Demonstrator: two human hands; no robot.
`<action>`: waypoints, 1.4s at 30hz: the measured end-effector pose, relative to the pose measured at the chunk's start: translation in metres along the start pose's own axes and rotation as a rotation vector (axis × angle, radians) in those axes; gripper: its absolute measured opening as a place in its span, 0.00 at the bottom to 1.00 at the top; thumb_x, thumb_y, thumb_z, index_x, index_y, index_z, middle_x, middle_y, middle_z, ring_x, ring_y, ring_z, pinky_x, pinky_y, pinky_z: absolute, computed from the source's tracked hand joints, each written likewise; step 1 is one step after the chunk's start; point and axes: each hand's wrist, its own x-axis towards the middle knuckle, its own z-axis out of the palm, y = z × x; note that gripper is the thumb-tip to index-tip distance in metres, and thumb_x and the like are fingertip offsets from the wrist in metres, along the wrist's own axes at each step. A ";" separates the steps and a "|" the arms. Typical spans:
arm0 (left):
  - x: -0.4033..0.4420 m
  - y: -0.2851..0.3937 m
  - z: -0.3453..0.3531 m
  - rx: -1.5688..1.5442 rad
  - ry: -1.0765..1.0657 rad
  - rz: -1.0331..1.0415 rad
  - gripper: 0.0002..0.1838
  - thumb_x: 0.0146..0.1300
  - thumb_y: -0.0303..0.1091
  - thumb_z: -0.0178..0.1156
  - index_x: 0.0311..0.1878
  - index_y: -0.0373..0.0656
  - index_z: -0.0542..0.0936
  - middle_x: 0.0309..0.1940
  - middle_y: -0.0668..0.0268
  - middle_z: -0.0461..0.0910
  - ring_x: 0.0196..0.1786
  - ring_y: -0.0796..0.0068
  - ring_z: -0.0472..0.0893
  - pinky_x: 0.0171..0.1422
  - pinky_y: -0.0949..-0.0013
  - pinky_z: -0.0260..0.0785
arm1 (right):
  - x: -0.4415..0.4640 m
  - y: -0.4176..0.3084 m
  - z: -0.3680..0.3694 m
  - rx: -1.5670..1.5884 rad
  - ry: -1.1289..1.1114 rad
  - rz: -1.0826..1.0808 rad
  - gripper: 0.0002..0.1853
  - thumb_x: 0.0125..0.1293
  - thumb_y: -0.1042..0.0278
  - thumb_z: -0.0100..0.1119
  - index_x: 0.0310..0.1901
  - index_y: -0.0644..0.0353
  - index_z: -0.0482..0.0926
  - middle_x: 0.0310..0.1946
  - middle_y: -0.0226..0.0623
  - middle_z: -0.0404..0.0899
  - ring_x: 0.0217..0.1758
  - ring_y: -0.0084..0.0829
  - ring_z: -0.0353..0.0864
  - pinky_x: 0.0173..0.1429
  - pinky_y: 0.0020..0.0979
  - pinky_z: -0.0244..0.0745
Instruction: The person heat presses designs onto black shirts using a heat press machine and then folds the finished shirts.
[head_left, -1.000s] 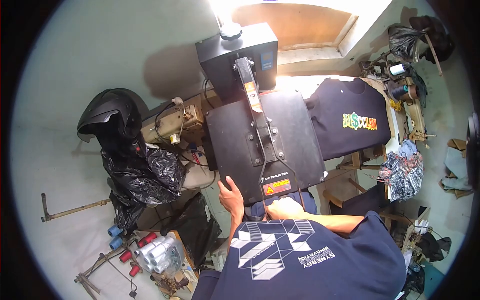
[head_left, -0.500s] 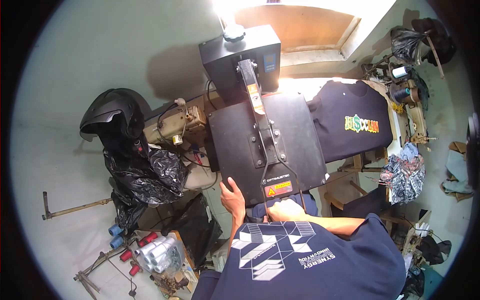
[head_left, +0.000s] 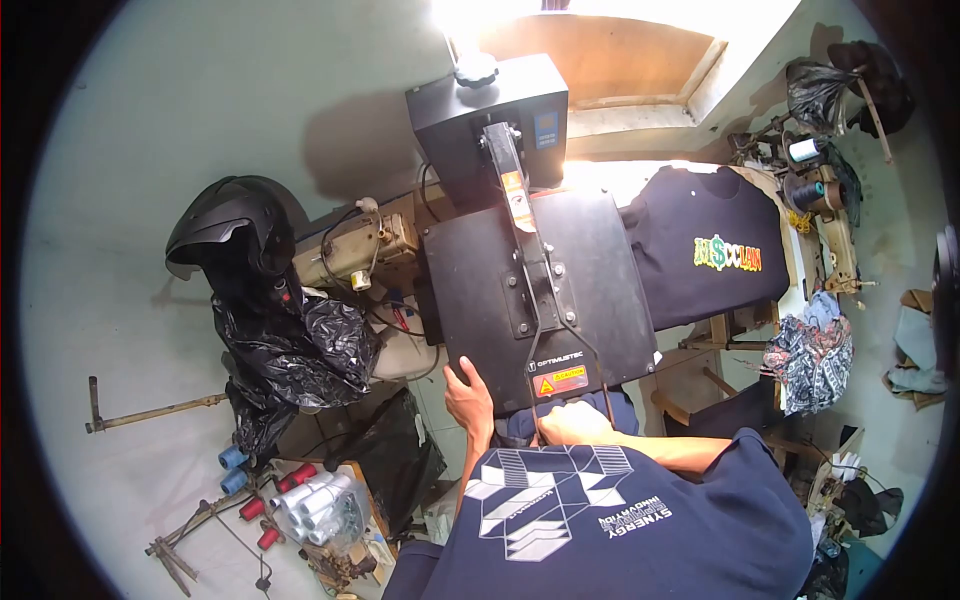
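A black heat press with a square upper plate stands in front of me, a caution label near its front edge. My right hand is closed around the press handle, whose bent metal rods run down from the plate's arm. At the plate's left front corner is my left hand, thumb and fingers apart, holding nothing; whether it touches the edge I cannot tell. Dark fabric shows under the front of the plate. What lies beneath the plate is hidden.
Right of the press lies a black T-shirt with a colourful print. On the left are a sewing machine, a helmet and black plastic bags. Thread cones sit at lower left; patterned cloth hangs at right.
The whole view has shifted slightly, so the press and its surroundings appear a little further right. Both hands keep the same places at the press.
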 end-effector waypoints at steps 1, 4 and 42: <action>0.000 0.000 0.000 0.000 0.002 0.000 0.27 0.76 0.55 0.46 0.49 0.35 0.76 0.32 0.42 0.83 0.37 0.35 0.81 0.42 0.42 0.70 | 0.000 0.000 0.000 -0.001 0.001 -0.001 0.18 0.63 0.52 0.61 0.32 0.62 0.86 0.26 0.55 0.84 0.31 0.49 0.88 0.37 0.44 0.82; 0.000 0.001 -0.002 -0.018 -0.009 0.004 0.28 0.76 0.56 0.46 0.49 0.35 0.76 0.31 0.42 0.83 0.37 0.35 0.81 0.42 0.42 0.71 | 0.000 0.000 0.000 0.028 0.007 -0.004 0.17 0.62 0.53 0.62 0.33 0.61 0.86 0.26 0.55 0.84 0.31 0.49 0.88 0.37 0.45 0.82; -0.001 0.001 0.000 -0.029 0.023 0.023 0.27 0.76 0.55 0.46 0.46 0.35 0.76 0.32 0.43 0.83 0.38 0.36 0.81 0.43 0.42 0.70 | 0.000 0.005 0.007 0.034 0.035 -0.029 0.20 0.63 0.51 0.63 0.32 0.66 0.85 0.26 0.53 0.84 0.31 0.48 0.88 0.35 0.45 0.82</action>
